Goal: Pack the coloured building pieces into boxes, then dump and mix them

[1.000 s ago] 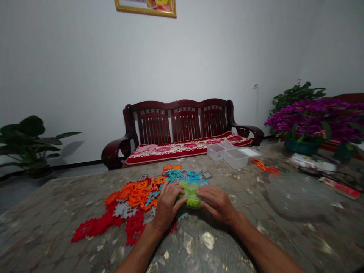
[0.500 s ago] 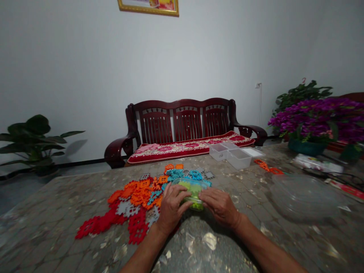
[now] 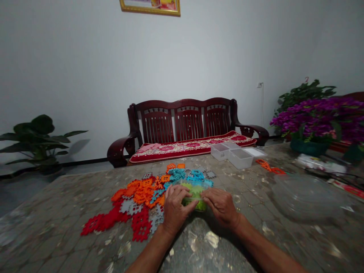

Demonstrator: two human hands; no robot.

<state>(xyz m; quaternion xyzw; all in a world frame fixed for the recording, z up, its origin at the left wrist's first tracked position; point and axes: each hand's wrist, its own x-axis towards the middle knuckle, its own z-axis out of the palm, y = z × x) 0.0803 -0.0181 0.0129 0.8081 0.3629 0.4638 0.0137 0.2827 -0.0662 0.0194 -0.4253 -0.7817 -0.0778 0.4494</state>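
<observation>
My left hand (image 3: 175,208) and my right hand (image 3: 220,204) are both closed around a small clear container of green plastic pieces (image 3: 195,194) that rests on the table (image 3: 57,212). The fingers of both hands press on its near rim and top. Just behind and to the left of it lies a flat spread of interlocking plastic tiles: orange tiles (image 3: 142,191), red tiles (image 3: 113,220), grey tiles (image 3: 129,206) and blue tiles (image 3: 187,175).
Two clear empty boxes (image 3: 233,153) and a lid stand at the table's far side. A clear round lid (image 3: 307,197), loose orange pieces (image 3: 269,167), packets and purple flowers in a pot (image 3: 315,125) lie right. Beyond the table stand a wooden bench (image 3: 187,131) and a plant (image 3: 40,142).
Both hands have drawn closer together on the green-filled container, fingers sliding further over its top. The view has drifted slightly, shifting everything to the right.
</observation>
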